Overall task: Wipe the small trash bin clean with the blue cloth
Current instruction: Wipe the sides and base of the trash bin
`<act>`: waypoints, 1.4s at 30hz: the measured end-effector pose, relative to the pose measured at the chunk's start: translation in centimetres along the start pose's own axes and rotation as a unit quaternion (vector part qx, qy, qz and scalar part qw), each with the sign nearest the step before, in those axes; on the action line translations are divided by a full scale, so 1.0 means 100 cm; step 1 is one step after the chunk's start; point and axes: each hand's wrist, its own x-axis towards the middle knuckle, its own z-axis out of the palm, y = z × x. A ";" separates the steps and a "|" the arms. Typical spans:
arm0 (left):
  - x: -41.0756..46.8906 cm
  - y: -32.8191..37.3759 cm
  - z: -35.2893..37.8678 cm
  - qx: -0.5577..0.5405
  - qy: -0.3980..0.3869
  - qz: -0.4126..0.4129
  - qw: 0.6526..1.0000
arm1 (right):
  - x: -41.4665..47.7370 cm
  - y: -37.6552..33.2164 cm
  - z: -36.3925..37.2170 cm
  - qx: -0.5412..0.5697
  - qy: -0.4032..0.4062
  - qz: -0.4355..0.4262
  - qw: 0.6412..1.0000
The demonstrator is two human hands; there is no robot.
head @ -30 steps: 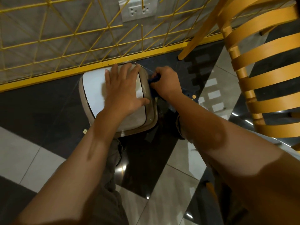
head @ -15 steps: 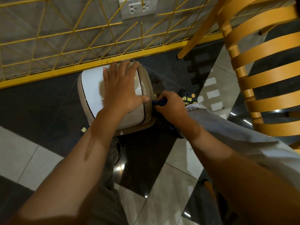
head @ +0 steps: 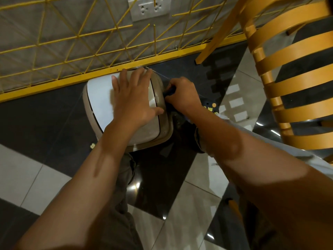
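Observation:
The small trash bin (head: 100, 101), beige with a white swing lid, stands on the dark floor tile against the yellow rail. My left hand (head: 134, 98) lies flat on the lid with its fingers straight, pressing on it. My right hand (head: 182, 95) is at the bin's right side, near its upper part, fingers curled round the blue cloth (head: 169, 92). Only a small dark-blue fold of the cloth shows between the hand and the bin's rim. The bin's right wall is hidden below the rim.
A yellow wire fence (head: 72, 38) and its yellow rail (head: 54, 85) run behind the bin, with a wall socket (head: 149, 8) above. An orange slatted chair (head: 288, 69) stands at the right. A dark slipper (head: 210, 107) with yellow dots lies right of the bin.
My right hand with the cloth slid down the bin's right side towards me, then back up towards the rail. My left hand stayed flat on the lid.

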 end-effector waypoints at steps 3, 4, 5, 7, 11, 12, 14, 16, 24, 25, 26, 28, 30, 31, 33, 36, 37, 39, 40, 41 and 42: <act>-0.001 0.000 0.000 -0.004 0.004 0.001 1.000 | 0.014 -0.008 -0.002 -0.027 0.007 -0.010 1.000; -0.002 0.000 0.000 -0.006 0.005 0.001 1.000 | 0.018 -0.011 -0.002 -0.029 0.014 -0.012 0.999; -0.002 0.000 0.000 -0.008 0.007 0.001 1.000 | 0.020 -0.012 -0.001 -0.032 0.021 -0.015 0.999; -0.003 0.000 0.001 -0.011 0.011 0.000 1.000 | 0.025 -0.015 -0.001 -0.043 0.034 -0.020 0.998; -0.003 0.000 0.001 -0.010 0.022 0.003 1.000 | 0.030 -0.018 -0.003 -0.046 0.032 -0.028 0.998; -0.004 0.000 0.001 -0.010 0.022 0.002 1.000 | 0.031 -0.017 -0.003 -0.043 0.029 -0.029 0.998; -0.004 0.000 0.001 -0.012 0.021 -0.003 1.000 | 0.029 -0.013 -0.002 -0.037 0.019 -0.021 0.999; -0.005 0.001 0.001 -0.013 0.022 -0.005 1.000 | 0.022 -0.008 -0.002 -0.040 0.001 -0.013 0.999; -0.005 0.002 0.000 -0.011 0.020 -0.008 1.000 | -0.035 0.019 0.000 0.038 -0.045 0.044 0.997; -0.005 0.002 0.000 -0.010 0.018 -0.008 1.000 | -0.044 0.021 0.001 0.051 -0.050 0.054 0.996; -0.004 0.001 0.000 -0.008 0.017 -0.007 1.000 | -0.052 0.024 0.002 0.068 -0.059 0.064 0.994; -0.004 0.000 0.001 -0.001 0.019 -0.005 1.000 | -0.067 0.031 0.007 0.106 -0.070 0.078 0.989; -0.004 0.000 0.001 0.002 0.018 -0.003 1.000 | -0.076 0.038 0.013 0.144 -0.059 0.088 0.984; -0.004 0.000 0.001 0.001 0.016 -0.003 1.000 | -0.078 0.040 0.015 0.167 -0.052 0.094 0.980; -0.004 0.000 0.001 0.001 0.013 -0.003 1.000 | -0.080 0.037 0.013 0.210 -0.044 0.101 0.972; -0.003 -0.001 0.001 0.003 0.014 -0.002 1.000 | -0.080 0.022 0.008 0.278 -0.033 0.092 0.956; -0.003 -0.002 0.001 0.005 0.015 -0.002 1.000 | -0.079 0.017 0.008 0.291 -0.030 0.083 0.953; -0.003 -0.002 0.001 0.006 0.013 -0.002 1.000 | -0.079 0.011 0.010 0.294 -0.022 0.067 0.953; -0.003 -0.002 0.001 0.006 0.011 -0.002 1.000 | -0.080 0.010 0.012 0.293 -0.014 0.065 0.954; -0.002 -0.002 0.001 0.006 0.011 -0.001 1.000 | -0.080 0.009 0.013 0.293 -0.007 0.062 0.954; -0.002 -0.002 0.000 0.008 0.011 -0.001 1.000 | -0.080 0.010 0.014 0.291 -0.003 0.060 0.955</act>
